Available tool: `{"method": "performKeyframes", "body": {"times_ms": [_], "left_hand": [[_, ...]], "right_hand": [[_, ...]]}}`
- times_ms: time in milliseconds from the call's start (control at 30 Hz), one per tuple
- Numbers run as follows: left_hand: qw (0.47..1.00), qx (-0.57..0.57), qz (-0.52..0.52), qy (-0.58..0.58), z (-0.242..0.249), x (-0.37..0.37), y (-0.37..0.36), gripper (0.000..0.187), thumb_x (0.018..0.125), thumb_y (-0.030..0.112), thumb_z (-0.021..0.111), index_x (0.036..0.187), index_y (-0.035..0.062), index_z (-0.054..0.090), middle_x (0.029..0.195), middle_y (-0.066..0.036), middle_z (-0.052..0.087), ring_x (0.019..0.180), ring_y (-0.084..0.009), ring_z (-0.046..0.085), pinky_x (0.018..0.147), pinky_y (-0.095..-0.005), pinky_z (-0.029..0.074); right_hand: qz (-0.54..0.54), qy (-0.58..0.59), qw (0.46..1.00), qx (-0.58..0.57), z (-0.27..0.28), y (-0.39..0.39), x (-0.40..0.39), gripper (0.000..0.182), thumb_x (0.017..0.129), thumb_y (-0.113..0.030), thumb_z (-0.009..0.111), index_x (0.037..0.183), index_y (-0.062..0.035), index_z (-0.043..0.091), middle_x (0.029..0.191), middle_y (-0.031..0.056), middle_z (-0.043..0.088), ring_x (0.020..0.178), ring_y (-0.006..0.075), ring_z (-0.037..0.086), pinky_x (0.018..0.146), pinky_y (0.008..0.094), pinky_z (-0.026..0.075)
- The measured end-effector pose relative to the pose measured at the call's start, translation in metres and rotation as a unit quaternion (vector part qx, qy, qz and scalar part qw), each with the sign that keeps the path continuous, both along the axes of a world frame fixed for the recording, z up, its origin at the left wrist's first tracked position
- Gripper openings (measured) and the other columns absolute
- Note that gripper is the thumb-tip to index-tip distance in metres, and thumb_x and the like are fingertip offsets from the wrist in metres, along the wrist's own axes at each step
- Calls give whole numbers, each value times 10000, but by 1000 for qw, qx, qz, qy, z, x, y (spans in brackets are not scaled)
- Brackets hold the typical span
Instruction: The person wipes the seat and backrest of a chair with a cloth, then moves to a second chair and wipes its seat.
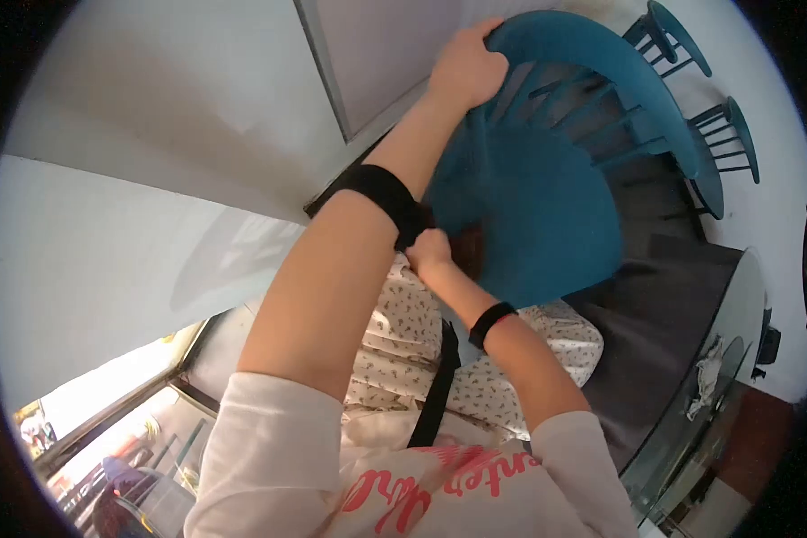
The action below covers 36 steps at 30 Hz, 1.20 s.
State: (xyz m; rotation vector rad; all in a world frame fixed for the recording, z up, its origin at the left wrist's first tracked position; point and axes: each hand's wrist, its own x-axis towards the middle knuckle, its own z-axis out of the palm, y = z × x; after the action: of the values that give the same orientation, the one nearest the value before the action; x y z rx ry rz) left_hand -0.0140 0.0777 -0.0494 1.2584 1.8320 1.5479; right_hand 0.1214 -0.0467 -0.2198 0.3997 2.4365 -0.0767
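Observation:
A teal wooden chair (547, 202) with a curved, spindled back stands tilted in front of me. My left hand (471, 67) is closed round the left end of its top rail (565, 36), with the arm stretched out. Below my left forearm, my right hand (430, 251) is closed by the near left edge of the seat. Something dark brown (469, 249) shows beside it, blurred, and what the fingers hold is hidden. Black bands circle my left forearm (378, 193) and my right wrist (491, 323).
A white panel (143, 242) is close on my left. More teal chairs (726, 139) stand at the upper right. A glass-topped table (726, 359) with a crumpled white cloth (707, 381) is on the right. Shelves with mixed items (134, 475) are at the lower left.

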Motion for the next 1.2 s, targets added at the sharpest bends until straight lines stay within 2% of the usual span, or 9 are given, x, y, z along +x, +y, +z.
{"method": "performKeyframes", "body": {"times_ms": [167, 333, 633, 733, 800, 900, 933, 1000, 1200], "left_hand": [[996, -30, 5, 79, 7, -12, 0, 551, 751, 129, 609, 1293, 148, 514, 1140, -148, 615, 1033, -258, 583, 898, -350, 441], [999, -26, -21, -18, 19, -33, -12, 543, 779, 133, 596, 1312, 177, 504, 1121, -92, 616, 985, -202, 578, 886, -319, 436], [996, -39, -10, -76, 27, -33, -17, 548, 779, 95, 588, 1316, 131, 491, 1111, -112, 601, 966, -215, 578, 850, -331, 458], [994, -33, -23, -102, 30, -33, -22, 549, 792, 52, 567, 1329, 119, 474, 1135, -122, 594, 970, -209, 583, 836, -311, 467], [995, -36, -31, -92, 34, -30, -24, 554, 793, 36, 561, 1334, 112, 468, 1148, -121, 589, 977, -207, 582, 835, -305, 467], [995, -35, -42, -85, 38, -30, -28, 561, 797, 25, 554, 1344, 102, 455, 1174, -120, 579, 992, -212, 578, 843, -302, 465], [994, -31, -50, -91, 38, -30, -28, 562, 801, 29, 552, 1348, 99, 448, 1186, -121, 574, 999, -218, 577, 851, -305, 463], [994, -44, -43, -85, 35, -33, -24, 561, 806, 30, 548, 1352, 99, 443, 1193, -123, 569, 1010, -222, 573, 857, -307, 462], [990, -50, -61, -114, 32, -38, -24, 556, 821, 19, 528, 1363, 88, 422, 1215, -132, 551, 1040, -235, 566, 874, -317, 465]], "right_hand": [[28, -29, 999, -6, -10, -30, 38, 120, 815, -126, 594, 839, -161, 707, 859, 18, 663, 840, 199, 653, 606, 335, 499], [-5, 335, 941, 40, -5, -33, 102, 42, 691, -118, 605, 722, -110, 633, 858, 11, 619, 657, 192, 613, 472, 320, 481], [-101, 467, 875, -69, -10, -39, 157, 153, 718, -105, 658, 871, -105, 652, 1052, -29, 571, 708, 215, 585, 542, 354, 515], [-209, 523, 819, -111, 12, -38, 174, 397, 705, -118, 697, 1091, -148, 609, 1190, -6, 537, 816, 278, 591, 688, 395, 522], [-381, 516, 761, 103, 20, -42, 178, 778, 690, -193, 750, 1371, -224, 374, 1322, 112, 440, 1035, 374, 534, 866, 451, 474], [-592, 451, 667, 15, -3, -41, 178, 1099, 656, -300, 801, 1472, -223, 69, 1395, 243, 312, 1210, 441, 402, 979, 495, 386], [-600, 455, 657, 14, -11, -44, 178, 1099, 656, -300, 801, 1472, -223, 69, 1395, 243, 312, 1210, 441, 402, 979, 495, 386], [-696, 525, 438, -219, -25, -50, 181, 1210, 642, -349, 819, 1466, -166, -48, 1419, 280, 250, 1276, 434, 332, 1010, 503, 351], [-696, 599, 336, -211, -39, -50, 179, 1147, 676, -316, 802, 1464, -124, -9, 1427, 250, 270, 1283, 386, 349, 1020, 480, 350]]}}
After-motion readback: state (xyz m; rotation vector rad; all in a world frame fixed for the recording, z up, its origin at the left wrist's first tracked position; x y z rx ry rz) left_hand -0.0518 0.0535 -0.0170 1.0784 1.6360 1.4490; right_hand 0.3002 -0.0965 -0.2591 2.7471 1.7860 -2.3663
